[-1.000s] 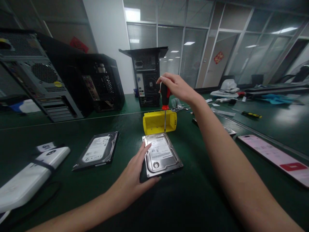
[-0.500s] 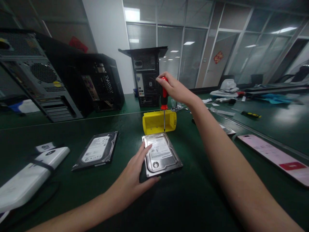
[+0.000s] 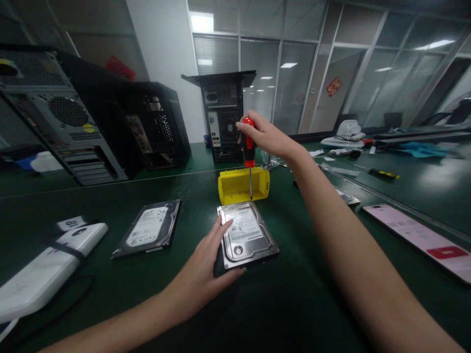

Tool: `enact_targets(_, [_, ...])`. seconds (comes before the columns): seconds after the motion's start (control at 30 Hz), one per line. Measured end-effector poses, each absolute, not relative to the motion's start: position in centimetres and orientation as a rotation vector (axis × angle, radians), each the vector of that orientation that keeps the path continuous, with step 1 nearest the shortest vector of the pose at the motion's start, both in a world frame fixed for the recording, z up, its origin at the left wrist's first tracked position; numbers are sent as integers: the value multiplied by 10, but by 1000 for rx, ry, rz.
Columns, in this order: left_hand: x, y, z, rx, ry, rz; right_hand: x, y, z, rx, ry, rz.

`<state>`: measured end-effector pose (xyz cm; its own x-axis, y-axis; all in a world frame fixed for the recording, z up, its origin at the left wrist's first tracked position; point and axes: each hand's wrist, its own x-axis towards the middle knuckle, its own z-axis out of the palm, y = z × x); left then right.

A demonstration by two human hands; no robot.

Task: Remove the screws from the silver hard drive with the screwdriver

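A silver hard drive (image 3: 248,235) with a white label lies flat on the green table. My left hand (image 3: 208,264) grips its left side, with fingers over the left edge and the thumb along the near edge. In my right hand (image 3: 263,135) is a red-and-black screwdriver (image 3: 249,147), held upright with the fingers wrapped round its handle. The tip meets the far edge of the drive near a corner; the screw under it is too small to make out. Right behind the drive sits a yellow plastic bin (image 3: 235,186), its opening facing me, with a few tiny bits inside.
Another hard drive (image 3: 149,226) lies to the left, beside a white power bank (image 3: 55,267) with a black strap. Computer cases (image 3: 222,117) stand at the back. On the right are a phone (image 3: 415,238), a yellow-and-black screwdriver (image 3: 382,173) and a partly hidden drive (image 3: 348,197).
My right hand has shifted slightly on the screwdriver handle, which has turned a little. The tip stays at the drive's far edge, and my left hand keeps its hold.
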<state>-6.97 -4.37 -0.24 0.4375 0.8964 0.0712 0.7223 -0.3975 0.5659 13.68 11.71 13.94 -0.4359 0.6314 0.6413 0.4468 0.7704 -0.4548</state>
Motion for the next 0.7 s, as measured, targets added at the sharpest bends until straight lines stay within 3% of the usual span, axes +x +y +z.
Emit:
enact_targets(0.13, [-70,-44,-4,2245,1355,522,134,108,141,-722,-2108,547])
enact_targets(0.37, [-70,-44,-5,2239,1376,501,134,117,136,-719,-2124,267])
enact_targets(0.7, [-70,-43,-3,2227,1382,482,134,116,138,-835,-2064,269])
